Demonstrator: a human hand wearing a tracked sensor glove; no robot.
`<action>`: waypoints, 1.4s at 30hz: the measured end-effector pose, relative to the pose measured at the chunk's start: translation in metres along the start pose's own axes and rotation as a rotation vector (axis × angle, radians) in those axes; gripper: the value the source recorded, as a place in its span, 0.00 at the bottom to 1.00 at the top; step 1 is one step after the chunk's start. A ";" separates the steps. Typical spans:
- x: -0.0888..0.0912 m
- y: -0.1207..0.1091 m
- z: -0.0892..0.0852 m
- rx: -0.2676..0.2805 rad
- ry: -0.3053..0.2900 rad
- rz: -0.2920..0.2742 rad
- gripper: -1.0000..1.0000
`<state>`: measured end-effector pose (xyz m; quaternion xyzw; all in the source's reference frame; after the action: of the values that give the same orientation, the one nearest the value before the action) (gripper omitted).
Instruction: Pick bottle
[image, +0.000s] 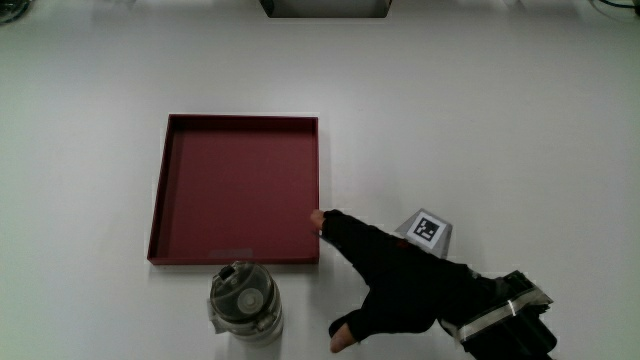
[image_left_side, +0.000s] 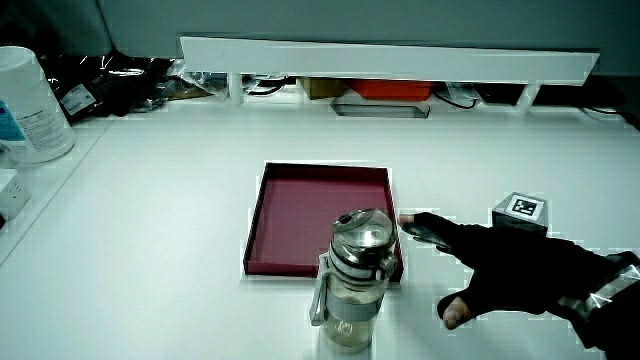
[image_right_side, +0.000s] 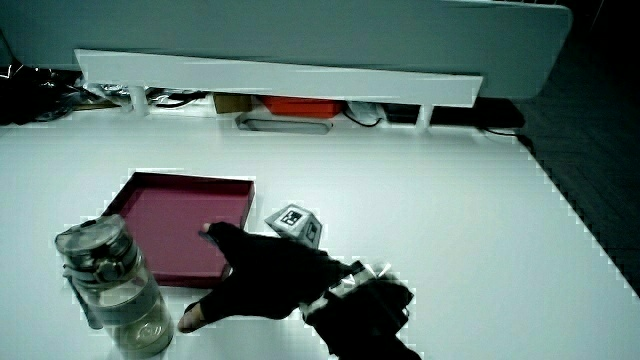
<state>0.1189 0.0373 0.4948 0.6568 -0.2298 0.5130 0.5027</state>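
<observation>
Main view: bottle (image: 245, 303) upright, cap skyward

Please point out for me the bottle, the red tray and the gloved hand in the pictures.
bottle (image: 244, 300): main view, on its lid.
red tray (image: 238, 121): main view, on its rim farthest from the person.
hand (image: 400, 290): main view, on the back of the glove.

- You are working in what looks like a lab or test bench: a plain white table (image: 480, 120) with little on it.
- A low white partition (image_left_side: 390, 58) runs along one table edge, with cables and small equipment (image_left_side: 110, 75) tucked by it.
- A patterned marker cube (image: 428, 229) rides on your glove, as on a motion-recording rig.
</observation>
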 end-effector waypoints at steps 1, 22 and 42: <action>0.001 0.003 -0.003 -0.004 0.005 0.019 0.50; 0.006 0.050 -0.050 -0.101 -0.001 0.070 0.50; 0.009 0.060 -0.059 -0.007 0.039 0.166 0.70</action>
<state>0.0469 0.0683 0.5264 0.6237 -0.2754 0.5648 0.4650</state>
